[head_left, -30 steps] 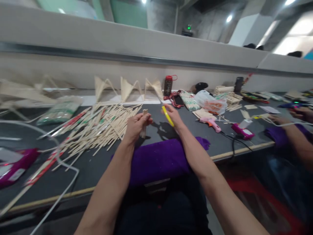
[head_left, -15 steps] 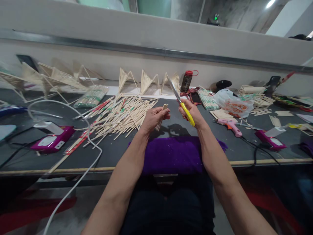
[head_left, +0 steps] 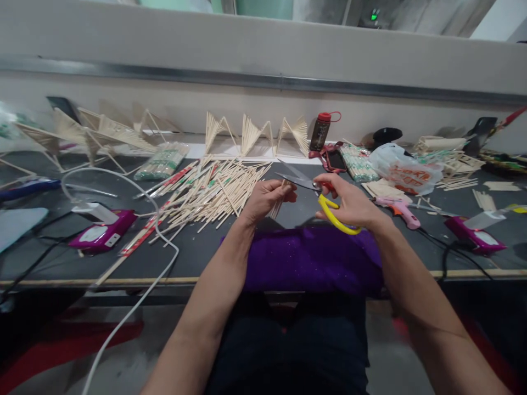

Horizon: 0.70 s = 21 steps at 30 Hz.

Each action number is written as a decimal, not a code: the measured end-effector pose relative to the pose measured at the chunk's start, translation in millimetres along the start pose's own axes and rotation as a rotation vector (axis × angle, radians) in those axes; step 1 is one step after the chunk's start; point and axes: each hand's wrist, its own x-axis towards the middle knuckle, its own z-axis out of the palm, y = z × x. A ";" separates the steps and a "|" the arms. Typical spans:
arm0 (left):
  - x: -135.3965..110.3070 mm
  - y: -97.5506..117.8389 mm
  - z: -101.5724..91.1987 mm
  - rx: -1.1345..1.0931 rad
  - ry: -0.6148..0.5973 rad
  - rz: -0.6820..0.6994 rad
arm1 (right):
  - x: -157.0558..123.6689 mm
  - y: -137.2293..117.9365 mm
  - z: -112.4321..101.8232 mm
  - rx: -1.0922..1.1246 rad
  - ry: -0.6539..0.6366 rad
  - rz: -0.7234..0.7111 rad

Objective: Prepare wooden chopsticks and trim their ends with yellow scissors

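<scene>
My left hand (head_left: 268, 199) is closed around a small bunch of thin wooden sticks (head_left: 276, 209), whose ends poke out above and below the fingers. In my right hand (head_left: 346, 198) is a pair of yellow-handled scissors (head_left: 328, 213). The scissor blades (head_left: 300, 180) are spread apart and point left, with the lower blade at the top ends of the held sticks. Whether the blade touches the sticks I cannot tell. Below both hands a folded purple cloth (head_left: 304, 260) lies along the table's front edge.
A heap of loose sticks (head_left: 218, 192) spreads to the left. Twisted stick models (head_left: 255, 137) stand along the wall, beside a red-capped bottle (head_left: 320, 131). On the right are a plastic bag (head_left: 405, 170) and a pink glue gun (head_left: 399, 211). A white cable (head_left: 175, 252) loops past a magenta power strip (head_left: 105, 233).
My right hand has turned the scissors from pointing up and away to pointing left. Their blades have opened and come to the stick ends. The camera view has shifted slightly.
</scene>
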 end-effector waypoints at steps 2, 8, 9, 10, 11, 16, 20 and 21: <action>-1.8 1.3 1.6 0.018 -0.035 -0.002 | -5.8 0.9 -5.4 -0.055 -0.008 -0.022; -5.3 5.1 6.7 0.076 -0.123 0.015 | -16.3 -0.3 -12.5 -0.118 -0.081 -0.045; -5.5 5.6 7.7 0.081 -0.131 0.012 | -17.1 -0.9 -12.8 -0.118 -0.089 -0.041; -5.7 5.9 8.6 0.088 -0.138 0.007 | -17.7 -1.4 -12.9 -0.118 -0.096 -0.036; -5.8 6.2 9.5 0.094 -0.142 0.001 | -18.2 -1.6 -13.0 -0.116 -0.100 -0.033; -6.4 6.0 11.0 0.111 -0.170 0.003 | -19.3 -1.7 -13.0 -0.106 -0.106 -0.017; -6.8 6.4 10.4 0.145 -0.190 0.032 | -20.4 -2.7 -12.6 -0.110 -0.105 -0.014; -6.8 6.7 10.5 0.150 -0.189 0.030 | -20.8 -3.0 -12.7 -0.113 -0.104 -0.014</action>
